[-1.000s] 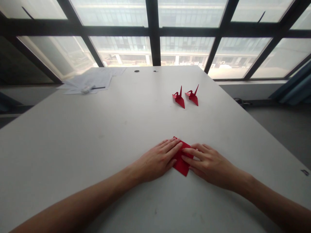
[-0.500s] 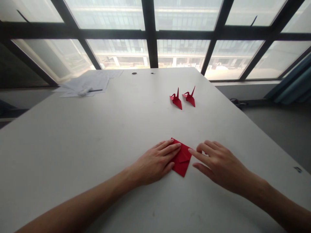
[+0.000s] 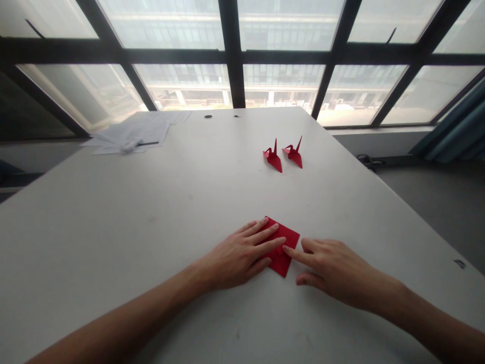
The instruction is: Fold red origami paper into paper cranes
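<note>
Apparently left hand pins red origami paper steady for right hand's pressing index; both grips loose, pinching nothing. Paper cranes sit aside, toward worktop's far-right corner.

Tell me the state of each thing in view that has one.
Red origami paper: partly folded, lying flat
Left hand: open, flat on the paper
Right hand: pointing onto the paper
Left paper crane: folded, upright
Right paper crane: folded, upright
White sheets: loose, overlapping
Blue curtain: gathered
Windows: open or shut unclear
</note>
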Tool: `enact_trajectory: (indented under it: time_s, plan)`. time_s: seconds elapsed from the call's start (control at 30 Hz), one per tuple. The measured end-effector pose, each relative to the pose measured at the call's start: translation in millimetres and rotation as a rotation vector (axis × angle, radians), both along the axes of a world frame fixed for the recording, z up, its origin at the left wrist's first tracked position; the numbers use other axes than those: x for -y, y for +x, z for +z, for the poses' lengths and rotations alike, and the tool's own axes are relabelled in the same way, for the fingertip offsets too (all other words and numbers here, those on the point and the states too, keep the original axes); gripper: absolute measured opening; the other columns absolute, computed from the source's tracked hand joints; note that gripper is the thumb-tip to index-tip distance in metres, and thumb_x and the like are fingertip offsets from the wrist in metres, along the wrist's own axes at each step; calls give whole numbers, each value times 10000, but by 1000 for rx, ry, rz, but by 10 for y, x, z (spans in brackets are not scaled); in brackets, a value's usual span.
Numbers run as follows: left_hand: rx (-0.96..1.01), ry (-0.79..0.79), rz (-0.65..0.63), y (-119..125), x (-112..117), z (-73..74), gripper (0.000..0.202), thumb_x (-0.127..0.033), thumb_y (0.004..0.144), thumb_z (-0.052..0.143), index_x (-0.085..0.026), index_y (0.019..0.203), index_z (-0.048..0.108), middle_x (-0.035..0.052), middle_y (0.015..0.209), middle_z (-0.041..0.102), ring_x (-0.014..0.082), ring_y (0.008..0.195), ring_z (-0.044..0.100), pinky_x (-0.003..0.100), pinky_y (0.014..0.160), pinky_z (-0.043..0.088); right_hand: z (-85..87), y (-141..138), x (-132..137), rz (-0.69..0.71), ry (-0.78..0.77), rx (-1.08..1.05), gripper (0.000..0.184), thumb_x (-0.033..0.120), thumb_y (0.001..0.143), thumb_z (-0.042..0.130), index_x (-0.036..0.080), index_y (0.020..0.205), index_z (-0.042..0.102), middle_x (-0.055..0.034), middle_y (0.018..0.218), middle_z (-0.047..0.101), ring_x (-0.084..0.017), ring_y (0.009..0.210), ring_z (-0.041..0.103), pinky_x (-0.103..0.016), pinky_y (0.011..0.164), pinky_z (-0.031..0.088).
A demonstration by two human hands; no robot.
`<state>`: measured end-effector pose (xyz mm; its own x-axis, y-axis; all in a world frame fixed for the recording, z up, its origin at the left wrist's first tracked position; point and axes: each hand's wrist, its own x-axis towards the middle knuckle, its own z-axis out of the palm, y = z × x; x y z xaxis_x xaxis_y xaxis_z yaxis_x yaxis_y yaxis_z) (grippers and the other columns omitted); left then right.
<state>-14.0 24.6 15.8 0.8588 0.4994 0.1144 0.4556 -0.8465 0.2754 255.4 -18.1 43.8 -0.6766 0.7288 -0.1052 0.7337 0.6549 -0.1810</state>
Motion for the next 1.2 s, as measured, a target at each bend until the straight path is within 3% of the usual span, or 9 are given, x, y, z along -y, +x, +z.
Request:
enact_trajectory:
  time_s: [0.37, 0.87, 1.2]
  plan:
    - [-30, -67, -27, -10, -31, 61, 394, -350, 991, 557, -326, 1383, 530, 21, 1643, 261, 285, 1534, 154, 515, 1235, 214, -41, 30, -6, 11, 11, -31, 513, 421, 922, 666, 314, 1404, 528, -35, 1002, 669, -239, 848, 663, -356, 714, 483]
    - [-46, -63, -18, 7, -3, 107, 413, -319, 980, 574, -326, 1390, 525, 30, 1655, 219, 279, 1527, 193, 493, 1243, 205, -42, 113, -76, 44, -114, -101, 486, 397, 984, 570, 288, 1449, 480, -48, 1053, 671, -232, 928, 657, -361, 806, 488]
    - [3, -42, -29, 0, -6, 96, 403, -307, 960, 598, -319, 1361, 571, 37, 1651, 230, 306, 1517, 222, 510, 1224, 254, -35, 76, -59, 53, 4, -88, 476, 379, 964, 610, 256, 1415, 523, -50, 1005, 697, -216, 862, 677, -333, 733, 488]
